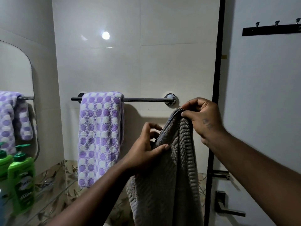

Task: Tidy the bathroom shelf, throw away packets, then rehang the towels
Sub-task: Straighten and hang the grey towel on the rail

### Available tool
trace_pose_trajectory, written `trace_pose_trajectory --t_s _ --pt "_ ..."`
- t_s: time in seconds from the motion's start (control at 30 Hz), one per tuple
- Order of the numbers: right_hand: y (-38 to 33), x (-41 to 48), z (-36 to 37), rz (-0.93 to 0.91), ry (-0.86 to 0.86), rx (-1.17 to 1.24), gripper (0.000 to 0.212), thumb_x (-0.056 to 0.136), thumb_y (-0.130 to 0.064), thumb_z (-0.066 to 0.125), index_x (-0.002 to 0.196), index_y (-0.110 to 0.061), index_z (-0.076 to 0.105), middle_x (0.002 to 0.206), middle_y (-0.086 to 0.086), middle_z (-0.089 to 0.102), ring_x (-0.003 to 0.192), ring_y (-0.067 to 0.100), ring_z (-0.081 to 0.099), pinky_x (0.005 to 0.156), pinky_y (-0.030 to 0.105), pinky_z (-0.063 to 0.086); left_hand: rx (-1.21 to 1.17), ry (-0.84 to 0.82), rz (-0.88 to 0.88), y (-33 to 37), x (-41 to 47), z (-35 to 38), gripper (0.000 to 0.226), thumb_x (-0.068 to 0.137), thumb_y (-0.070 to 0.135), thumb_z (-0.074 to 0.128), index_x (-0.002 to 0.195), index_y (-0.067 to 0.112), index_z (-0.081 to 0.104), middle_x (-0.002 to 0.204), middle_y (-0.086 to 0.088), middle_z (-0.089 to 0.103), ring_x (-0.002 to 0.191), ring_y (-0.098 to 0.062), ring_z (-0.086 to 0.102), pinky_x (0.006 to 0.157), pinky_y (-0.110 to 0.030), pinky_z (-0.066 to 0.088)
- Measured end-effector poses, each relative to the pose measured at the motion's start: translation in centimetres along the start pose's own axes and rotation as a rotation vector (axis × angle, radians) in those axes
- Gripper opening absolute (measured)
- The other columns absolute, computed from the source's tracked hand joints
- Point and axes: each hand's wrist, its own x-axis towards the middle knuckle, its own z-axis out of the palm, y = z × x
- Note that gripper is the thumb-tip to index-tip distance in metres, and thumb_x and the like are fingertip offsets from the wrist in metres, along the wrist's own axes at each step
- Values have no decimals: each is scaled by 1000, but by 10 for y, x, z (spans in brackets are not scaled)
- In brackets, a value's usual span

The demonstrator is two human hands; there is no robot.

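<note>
A chrome towel rail (pixel 146 99) runs across the white tiled wall. A purple and white dotted towel (pixel 100 136) hangs folded over its left part. I hold a grey ribbed towel (pixel 169 176) in front of the wall, below the rail's right end, and it hangs down out of the frame. My right hand (pixel 201 118) pinches its top corner just under the rail's right mount. My left hand (pixel 146 149) grips the towel's left edge lower down, thumb on the front.
A green pump bottle (pixel 21 178) stands on a glass shelf (pixel 48 198) at the lower left, under a mirror (pixel 14 98). A white door (pixel 263 111) with a black hook rack (pixel 272 30) and a handle (pixel 228 209) is on the right.
</note>
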Motion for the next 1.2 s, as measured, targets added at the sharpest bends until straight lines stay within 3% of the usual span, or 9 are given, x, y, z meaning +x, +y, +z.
trace_pose_trajectory --t_s 0.2,0.3,0.5,0.63,0.73,0.87,1.03,1.13,1.2 --pt "-4 28 -19 35 103 21 33 71 14 74 73 -18 68 72 5 71 64 15 67 65 29 60 5 -108 -179 6 -23 -28 40 83 28 85 115 24 61 105 -4 76 93 -16 71 77 -40 61" --pt "0 34 -26 94 146 53 34 75 14 69 76 -19 65 68 1 68 56 9 65 57 25 57 64 -202 -298 17 -27 -52 38 87 19 82 121 11 66 111 -10 77 99 -19 72 87 -41 59" --pt "2 42 -40 235 112 114 47 85 21 51 84 -25 59 91 1 65 75 18 59 68 36 45 307 -95 -308 49 -23 -100 27 82 31 83 97 10 73 76 -8 71 65 -10 62 53 -23 46" --pt "-6 45 -62 330 -30 286 47 92 17 40 92 -27 57 90 -5 65 72 15 59 63 30 43 104 -16 -175 65 -14 -125 36 81 49 82 92 15 76 74 -8 70 68 -13 63 54 -22 46" --pt "-7 43 -80 371 -197 399 48 96 14 38 97 -28 61 86 -5 70 68 12 65 59 29 47 -230 -65 -90 63 -6 -133 19 95 32 70 95 14 76 86 -4 72 72 -11 69 59 -20 55" --pt "10 41 -61 500 -85 176 44 94 18 42 95 -22 61 84 9 63 70 23 58 66 35 46 -424 127 -259 55 18 -114 27 96 26 61 109 5 72 98 -15 73 76 -18 74 67 -26 62" --pt "17 31 -11 354 249 -47 38 81 16 50 82 -20 63 85 10 64 71 24 59 61 31 47 -498 347 -473 59 47 -72 23 100 24 59 106 4 68 83 -13 70 70 -24 67 69 -32 57" --pt "6 14 15 252 218 -92 34 79 9 55 67 -20 67 66 -3 62 62 18 56 62 32 45 -388 417 -366 66 54 -40 12 100 17 62 92 7 64 74 -15 56 61 -24 56 61 -31 50" --pt "-9 0 32 172 137 -75 32 78 6 60 64 -20 72 61 -3 65 58 16 58 63 31 49 -326 393 -283 72 57 -20 34 98 12 64 65 13 56 58 -8 51 45 -17 51 48 -25 49"
